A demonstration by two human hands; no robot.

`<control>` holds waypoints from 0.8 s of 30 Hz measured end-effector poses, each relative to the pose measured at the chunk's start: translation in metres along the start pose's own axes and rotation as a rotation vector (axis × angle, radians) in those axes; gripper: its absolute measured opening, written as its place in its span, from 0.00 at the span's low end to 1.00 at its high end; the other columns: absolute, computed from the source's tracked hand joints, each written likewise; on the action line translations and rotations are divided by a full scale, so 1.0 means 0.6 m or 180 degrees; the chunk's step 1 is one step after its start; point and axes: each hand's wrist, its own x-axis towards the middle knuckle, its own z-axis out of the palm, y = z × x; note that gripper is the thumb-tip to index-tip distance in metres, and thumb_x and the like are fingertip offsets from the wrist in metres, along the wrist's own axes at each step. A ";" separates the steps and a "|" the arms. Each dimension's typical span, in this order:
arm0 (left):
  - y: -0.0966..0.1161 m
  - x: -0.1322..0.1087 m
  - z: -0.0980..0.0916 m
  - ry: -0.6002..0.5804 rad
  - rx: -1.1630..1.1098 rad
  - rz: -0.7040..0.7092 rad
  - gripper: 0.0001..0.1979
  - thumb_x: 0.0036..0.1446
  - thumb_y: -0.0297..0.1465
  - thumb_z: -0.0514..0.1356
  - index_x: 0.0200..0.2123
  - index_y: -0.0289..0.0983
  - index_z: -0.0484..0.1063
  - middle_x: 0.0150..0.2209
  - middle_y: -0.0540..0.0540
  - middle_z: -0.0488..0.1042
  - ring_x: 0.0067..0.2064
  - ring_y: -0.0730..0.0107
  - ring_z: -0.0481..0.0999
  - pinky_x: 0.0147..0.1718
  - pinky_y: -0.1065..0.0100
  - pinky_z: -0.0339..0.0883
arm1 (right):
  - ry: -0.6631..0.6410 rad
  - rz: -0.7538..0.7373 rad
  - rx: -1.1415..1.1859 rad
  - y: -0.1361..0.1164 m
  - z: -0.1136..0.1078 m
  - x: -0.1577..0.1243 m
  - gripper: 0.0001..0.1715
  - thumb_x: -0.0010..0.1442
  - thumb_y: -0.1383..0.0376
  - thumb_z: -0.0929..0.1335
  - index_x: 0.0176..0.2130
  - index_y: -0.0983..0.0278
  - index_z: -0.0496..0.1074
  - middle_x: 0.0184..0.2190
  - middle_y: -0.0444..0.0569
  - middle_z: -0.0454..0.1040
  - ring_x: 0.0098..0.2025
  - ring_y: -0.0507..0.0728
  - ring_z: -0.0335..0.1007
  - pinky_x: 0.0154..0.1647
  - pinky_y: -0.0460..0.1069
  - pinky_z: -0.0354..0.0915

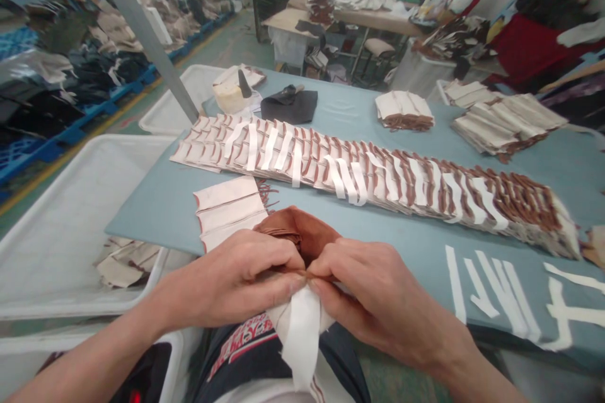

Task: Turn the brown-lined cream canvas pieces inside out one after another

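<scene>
My left hand (255, 271) and my right hand (362, 289) meet at the table's near edge, thumbs and fingers pinched close together on a brown leather piece (314, 230). The leather curves up behind my fingers, and its pale backing shows below. From under my thumbs hangs a white strip (301, 334), its upper end hidden by my fingertips. Just beyond my left hand lies a flat pale panel (231, 204) with brown seams and fringe. Across the table runs a long overlapping row of similar leather pieces (312, 160), with white strips laid over many of them.
Loose white strips (505, 293) lie at the table's right. Farther back are two stacks of pieces (404, 108), a black cloth (289, 105) and a cream roll (230, 94). White bins (80, 201) stand left, beside a grey post (146, 31).
</scene>
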 end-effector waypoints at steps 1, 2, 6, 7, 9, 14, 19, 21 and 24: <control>0.003 0.001 -0.001 0.0001 0.0028 -0.0037 0.07 0.65 0.25 0.57 0.33 0.37 0.71 0.27 0.55 0.72 0.28 0.78 0.69 0.30 0.74 0.57 | 0.0025 -0.0033 -0.0088 -0.002 0.000 0.001 0.12 0.69 0.70 0.63 0.33 0.63 0.69 0.27 0.45 0.73 0.29 0.52 0.67 0.31 0.47 0.57; 0.007 0.002 -0.001 0.0013 0.0067 -0.0078 0.06 0.62 0.23 0.57 0.31 0.37 0.70 0.26 0.56 0.70 0.27 0.78 0.67 0.28 0.73 0.55 | 0.0051 -0.0063 -0.0136 -0.004 0.000 0.003 0.12 0.69 0.71 0.63 0.32 0.63 0.69 0.26 0.45 0.73 0.28 0.53 0.67 0.31 0.47 0.57; 0.021 0.007 0.008 0.0283 0.0074 -0.0156 0.08 0.51 0.20 0.56 0.24 0.37 0.61 0.21 0.57 0.59 0.24 0.78 0.58 0.26 0.70 0.48 | 0.0152 -0.0054 0.0070 -0.007 0.000 0.006 0.11 0.66 0.72 0.64 0.30 0.62 0.68 0.24 0.44 0.71 0.27 0.52 0.64 0.30 0.47 0.56; 0.021 0.008 0.013 0.0339 -0.0093 -0.0143 0.10 0.50 0.21 0.55 0.23 0.37 0.58 0.21 0.57 0.56 0.24 0.78 0.56 0.25 0.69 0.48 | 0.0152 0.0038 0.0281 -0.006 0.002 0.005 0.11 0.64 0.72 0.65 0.29 0.62 0.68 0.24 0.43 0.70 0.27 0.51 0.63 0.30 0.47 0.55; 0.018 0.012 0.024 0.0399 -0.0663 -0.0105 0.12 0.51 0.23 0.55 0.22 0.38 0.54 0.21 0.57 0.52 0.24 0.78 0.53 0.24 0.69 0.48 | 0.0079 0.0351 0.0925 -0.002 0.011 0.003 0.11 0.62 0.71 0.67 0.28 0.63 0.67 0.23 0.41 0.68 0.26 0.50 0.61 0.29 0.46 0.54; 0.009 0.022 0.051 0.0529 -0.1927 0.0107 0.16 0.54 0.28 0.58 0.22 0.41 0.52 0.19 0.57 0.52 0.21 0.77 0.51 0.21 0.70 0.49 | -0.0248 0.1197 0.3009 0.014 0.041 -0.003 0.21 0.63 0.57 0.71 0.25 0.62 0.64 0.20 0.37 0.60 0.22 0.47 0.49 0.22 0.44 0.49; 0.022 0.016 0.058 0.0637 -0.1654 0.0315 0.15 0.56 0.25 0.58 0.24 0.41 0.54 0.19 0.57 0.56 0.21 0.77 0.54 0.22 0.70 0.53 | -0.0488 0.1616 0.3281 0.017 0.021 -0.006 0.29 0.55 0.45 0.76 0.24 0.63 0.65 0.19 0.37 0.60 0.22 0.48 0.49 0.22 0.43 0.50; 0.026 0.010 0.055 0.0530 -0.1353 0.0466 0.12 0.57 0.23 0.58 0.26 0.40 0.58 0.22 0.55 0.62 0.22 0.76 0.60 0.26 0.70 0.58 | -0.0498 0.1793 0.3026 0.012 0.006 -0.010 0.29 0.54 0.46 0.77 0.23 0.63 0.66 0.19 0.39 0.63 0.23 0.48 0.53 0.23 0.44 0.52; 0.027 0.000 0.053 0.0259 -0.1217 0.0685 0.08 0.63 0.25 0.58 0.31 0.40 0.63 0.26 0.52 0.70 0.27 0.75 0.69 0.30 0.72 0.64 | -0.0603 0.1977 0.2724 0.005 -0.006 -0.021 0.27 0.53 0.48 0.78 0.24 0.63 0.68 0.22 0.41 0.68 0.25 0.49 0.59 0.26 0.44 0.57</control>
